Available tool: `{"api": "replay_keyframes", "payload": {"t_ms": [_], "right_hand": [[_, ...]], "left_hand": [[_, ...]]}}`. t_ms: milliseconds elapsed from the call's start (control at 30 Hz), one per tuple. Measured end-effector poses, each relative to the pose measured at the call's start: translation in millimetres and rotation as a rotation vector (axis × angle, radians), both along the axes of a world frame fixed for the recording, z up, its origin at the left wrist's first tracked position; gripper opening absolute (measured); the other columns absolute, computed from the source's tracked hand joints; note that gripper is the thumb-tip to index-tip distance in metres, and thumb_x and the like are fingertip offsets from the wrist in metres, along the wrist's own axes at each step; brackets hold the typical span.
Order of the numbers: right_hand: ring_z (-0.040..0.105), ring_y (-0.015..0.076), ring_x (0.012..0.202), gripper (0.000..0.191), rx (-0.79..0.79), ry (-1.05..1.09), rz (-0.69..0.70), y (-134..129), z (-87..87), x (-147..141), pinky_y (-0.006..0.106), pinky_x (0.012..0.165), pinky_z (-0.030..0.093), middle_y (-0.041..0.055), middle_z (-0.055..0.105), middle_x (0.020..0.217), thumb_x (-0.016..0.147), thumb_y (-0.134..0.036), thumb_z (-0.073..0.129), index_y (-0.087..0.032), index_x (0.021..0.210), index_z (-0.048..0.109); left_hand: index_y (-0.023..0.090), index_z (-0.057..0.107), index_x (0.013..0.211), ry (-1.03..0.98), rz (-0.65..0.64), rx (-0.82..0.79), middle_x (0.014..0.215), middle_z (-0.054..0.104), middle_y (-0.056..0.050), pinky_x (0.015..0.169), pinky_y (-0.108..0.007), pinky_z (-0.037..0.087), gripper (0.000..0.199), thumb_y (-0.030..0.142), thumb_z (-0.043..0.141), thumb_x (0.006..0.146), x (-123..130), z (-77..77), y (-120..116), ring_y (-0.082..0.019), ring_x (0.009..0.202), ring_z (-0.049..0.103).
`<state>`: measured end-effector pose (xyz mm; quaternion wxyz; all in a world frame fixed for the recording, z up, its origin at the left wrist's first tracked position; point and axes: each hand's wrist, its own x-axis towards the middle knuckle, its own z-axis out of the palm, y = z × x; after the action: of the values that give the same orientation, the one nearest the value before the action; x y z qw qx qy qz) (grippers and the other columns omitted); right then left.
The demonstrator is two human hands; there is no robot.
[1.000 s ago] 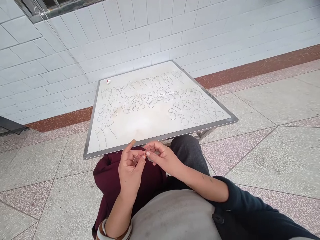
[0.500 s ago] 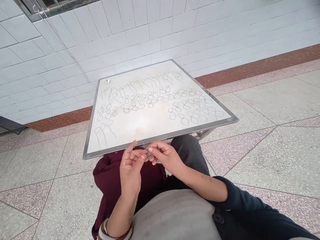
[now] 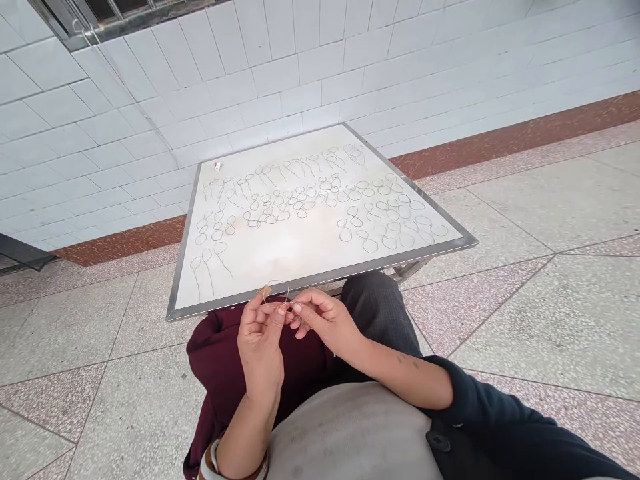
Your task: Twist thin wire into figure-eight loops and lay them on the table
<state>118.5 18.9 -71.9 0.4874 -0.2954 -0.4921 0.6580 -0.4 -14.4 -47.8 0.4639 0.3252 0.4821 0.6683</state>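
Just past the table's near edge, over my lap, both hands are working on one thin wire bent into a loop [image 3: 289, 291]. My left hand [image 3: 261, 343] is closed, pinching the wire between thumb and fingers, and the loop stands up from its fingertips. A tan wrap [image 3: 267, 291] shows at the tip of its index finger. Close against it, my right hand [image 3: 333, 325] pinches the wire with thumb and index finger, its other fingers curled below. The exact crossing of the wire is hidden among the fingertips.
A white table [image 3: 280, 260] with a metal rim stands before me against the tiled wall [image 3: 320, 60]. Rows of bent wires [image 3: 370, 245], many like figure eights, lie on it. A small red-and-white object [image 3: 218, 166] sits at the far left corner. Dark red cloth [image 3: 215, 360] covers my lap.
My fingertips have shifted slightly around the wire, and the right hand's lower fingers have moved a little left and down. The wire loop stays in my grip.
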Motion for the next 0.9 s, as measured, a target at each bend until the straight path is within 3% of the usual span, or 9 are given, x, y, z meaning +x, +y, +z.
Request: {"api": "replay_keyframes", "payload": {"t_ms": [133,267,500,800,900], "right_hand": [[0.053,0.0065,0.054,0.017,0.096,-0.098,-0.056,0.5,-1.1,0.9,0.019,0.044,0.047,-0.0008,0.059,0.078,0.087,-0.035,0.060,-0.019,0.091,0.062],[0.046,0.0042,0.045,0.015,0.058,-0.084,-0.024,1.3,-2.7,1.4,0.019,0.043,0.041,-0.0050,0.055,0.067,0.089,-0.034,0.057,-0.020,0.093,0.059],[0.057,0.0087,0.064,0.019,-0.011,0.018,0.047,-0.7,-3.0,-1.7,0.024,0.058,0.053,-0.0021,0.057,0.078,0.088,-0.039,0.058,-0.020,0.090,0.057],[0.056,0.0097,0.075,0.020,0.064,0.012,0.147,7.0,-1.7,4.9,0.025,0.065,0.054,0.0000,0.054,0.091,0.084,-0.040,0.063,-0.022,0.091,0.062],[0.058,0.0103,0.075,0.017,0.107,0.021,0.185,8.7,-3.3,7.4,0.029,0.070,0.054,0.0006,0.054,0.090,0.084,-0.037,0.065,-0.021,0.087,0.062]], "left_hand": [[0.021,0.060,0.117,0.012,-0.002,0.003,0.076,0.064,0.002,0.078,-0.026,0.051,0.039,0.021,0.069,0.079,-0.3,0.1,0.7,-0.010,0.072,0.061],[0.021,0.060,0.117,0.050,0.005,0.003,0.077,0.063,0.002,0.082,-0.025,0.050,0.040,0.020,0.070,0.078,-0.1,-1.0,1.7,-0.010,0.075,0.061],[0.022,0.061,0.116,0.083,0.016,0.002,0.077,0.063,0.002,0.085,-0.025,0.049,0.040,0.019,0.071,0.077,-2.3,-2.2,4.3,-0.010,0.081,0.061],[0.023,0.059,0.120,0.187,-0.073,-0.022,0.081,0.070,0.000,0.084,-0.028,0.050,0.045,0.020,0.071,0.076,-12.3,5.4,7.8,-0.013,0.084,0.064],[0.022,0.060,0.119,0.175,-0.028,-0.012,0.075,0.066,0.002,0.081,-0.027,0.050,0.045,0.020,0.072,0.075,-14.0,7.4,9.6,-0.013,0.081,0.064]]}}
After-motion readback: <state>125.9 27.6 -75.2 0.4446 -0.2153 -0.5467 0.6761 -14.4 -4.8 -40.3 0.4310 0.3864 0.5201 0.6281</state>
